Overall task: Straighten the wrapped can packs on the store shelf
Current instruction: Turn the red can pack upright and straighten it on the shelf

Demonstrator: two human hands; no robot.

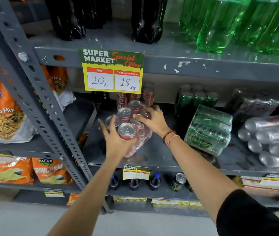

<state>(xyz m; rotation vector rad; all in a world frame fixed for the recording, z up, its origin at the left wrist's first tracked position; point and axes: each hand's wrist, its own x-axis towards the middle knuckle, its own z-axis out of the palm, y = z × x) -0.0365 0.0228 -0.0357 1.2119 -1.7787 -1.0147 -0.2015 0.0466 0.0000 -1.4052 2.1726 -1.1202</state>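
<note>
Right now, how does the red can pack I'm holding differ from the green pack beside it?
The red can pack stands upright, tops showing, with both hands on it; the green can pack lies tipped over, untouched. Red cans versus green ones. Both are wrapped in clear plastic on the same shelf.

Shelf: grey metal shelf, paint chipped along its front edge.
Centre: wrapped pack of red cans, upright, tops showing, set askew.
Behind it: loose red cans standing.
Right: wrapped green can pack on its side, tilted; upright green cans behind.
Far right: wrapped silver can pack lying on its side.
</note>
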